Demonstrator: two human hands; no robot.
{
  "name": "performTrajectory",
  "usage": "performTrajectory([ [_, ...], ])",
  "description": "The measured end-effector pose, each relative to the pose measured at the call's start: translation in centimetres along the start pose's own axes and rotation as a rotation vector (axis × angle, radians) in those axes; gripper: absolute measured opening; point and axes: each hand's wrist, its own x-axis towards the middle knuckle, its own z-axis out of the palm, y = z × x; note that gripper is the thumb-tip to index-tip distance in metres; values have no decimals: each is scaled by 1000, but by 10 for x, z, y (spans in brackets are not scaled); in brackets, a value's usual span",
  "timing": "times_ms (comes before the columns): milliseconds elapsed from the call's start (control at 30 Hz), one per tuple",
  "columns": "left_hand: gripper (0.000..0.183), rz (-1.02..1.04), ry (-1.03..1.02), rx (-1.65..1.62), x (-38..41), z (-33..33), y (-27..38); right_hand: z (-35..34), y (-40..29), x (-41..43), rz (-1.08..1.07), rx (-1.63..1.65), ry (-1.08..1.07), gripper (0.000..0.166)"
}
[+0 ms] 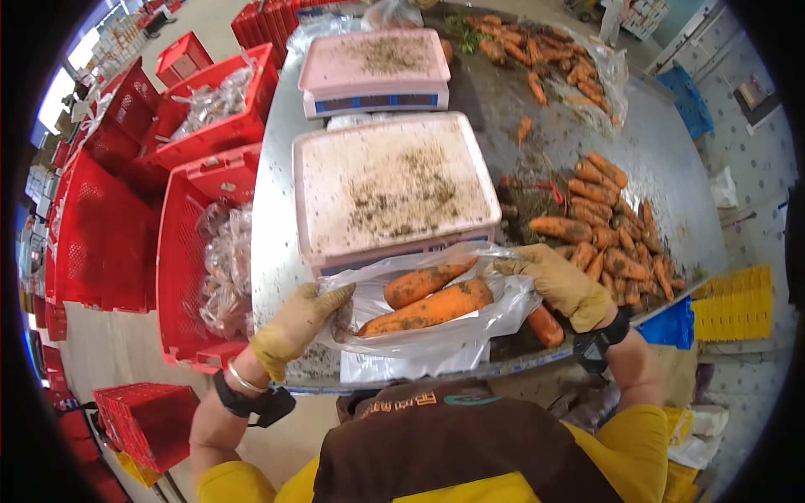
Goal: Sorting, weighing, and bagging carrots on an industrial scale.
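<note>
Two soil-specked carrots [429, 309] lie inside a clear plastic bag [440, 342] in front of my body. My left hand [299, 324], in a soiled yellowish glove, grips the bag's left end. At its right end my right hand [560, 283], gloved alike, holds the plastic. Just beyond the bag stands a weighing scale with a dirty white tray [396, 188]. A loose carrot [545, 326] rests below my right hand, and a heap of carrots [626, 264] lies to the right of it. Under the bag, white plastic sheets [415, 364] lie at the table's near edge.
A second scale [374, 63] stands farther back on the metal table [273, 207]. More carrots [566, 53] lie at the far right. Red crates [173, 264] with bagged produce [229, 264] stand left of the table. Yellow crates [732, 305] are at the right.
</note>
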Motion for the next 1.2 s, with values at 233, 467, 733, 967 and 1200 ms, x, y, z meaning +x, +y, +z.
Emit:
performTrajectory([
  [233,23,33,0,348,2,7,-95,17,86,-4,-359,-851,280,28],
  [467,21,487,329,1089,-61,9,-47,11,56,-73,-206,-1239,469,45],
  [733,29,298,12,-303,-58,9,-30,40,63,-61,-429,774,39,44],
  [967,30,125,-145,-224,-82,58,21,50,51,-69,-666,1007,-203,49],
  [1200,48,254,-368,-187,-43,55,5,78,6,-69,-1177,-579,-121,62],
])
